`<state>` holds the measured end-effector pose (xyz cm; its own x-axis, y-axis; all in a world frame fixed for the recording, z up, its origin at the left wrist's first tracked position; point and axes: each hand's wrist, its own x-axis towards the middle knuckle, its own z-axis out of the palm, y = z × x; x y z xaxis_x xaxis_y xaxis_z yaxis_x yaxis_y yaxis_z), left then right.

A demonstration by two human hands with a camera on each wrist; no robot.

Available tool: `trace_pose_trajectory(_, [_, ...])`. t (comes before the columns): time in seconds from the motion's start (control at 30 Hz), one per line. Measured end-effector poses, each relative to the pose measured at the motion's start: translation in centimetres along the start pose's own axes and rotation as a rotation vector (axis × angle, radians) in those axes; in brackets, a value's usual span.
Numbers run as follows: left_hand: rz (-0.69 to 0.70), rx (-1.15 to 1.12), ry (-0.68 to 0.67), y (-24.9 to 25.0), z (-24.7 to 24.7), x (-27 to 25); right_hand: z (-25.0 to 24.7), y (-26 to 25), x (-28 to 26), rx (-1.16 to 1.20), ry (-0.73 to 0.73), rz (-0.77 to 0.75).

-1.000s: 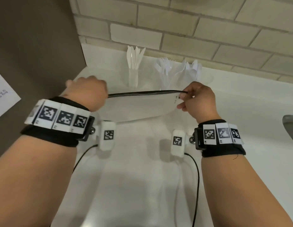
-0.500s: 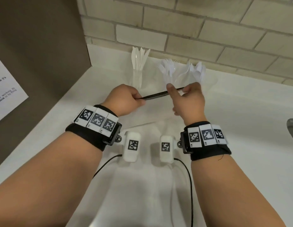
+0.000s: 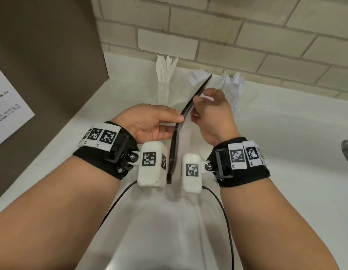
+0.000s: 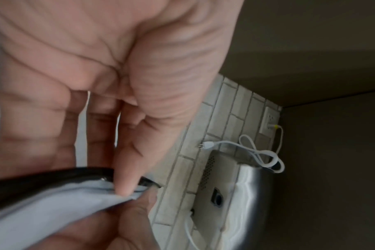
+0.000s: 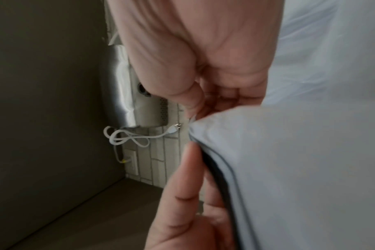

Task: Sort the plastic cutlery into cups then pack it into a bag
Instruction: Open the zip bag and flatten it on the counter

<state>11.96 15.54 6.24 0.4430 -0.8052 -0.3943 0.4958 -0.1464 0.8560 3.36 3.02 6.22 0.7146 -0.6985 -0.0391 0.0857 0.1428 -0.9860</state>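
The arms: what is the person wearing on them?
Both arms are bare, no sleeves. Each wrist has a black band, the left band and the right band, topped with white tiles printed with black square codes. A white box with a code hangs off each, trailing a thin black cable.

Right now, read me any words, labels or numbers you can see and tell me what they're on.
"while it's": paper sheet on the brown panel, cut off.
"not working", "Desk": same sheet, rest too blurred.
"R1", "R2": right wristband tags.
Left wristband tags: print too small.
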Motion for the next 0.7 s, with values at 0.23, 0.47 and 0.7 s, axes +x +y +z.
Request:
trace_pose_trajectory(0.23, [0.078,-0.120,-0.146,1.8,1.0,-1.4,0.0,-2.9,0.0,0.122,-0.030,-0.226])
trace_pose_trajectory(0.47, [0.142,-0.294,0.253,2.2,1.0,-0.6,-1.4,-2.0,-0.7,-0.258,-0.029,0.050])
trace_pose_trajectory(0.7, [0.239,0.473,0.355,1.2,0.1,-0.9,-1.2,1.6,-1.3,-0.208,-0.052,0.341])
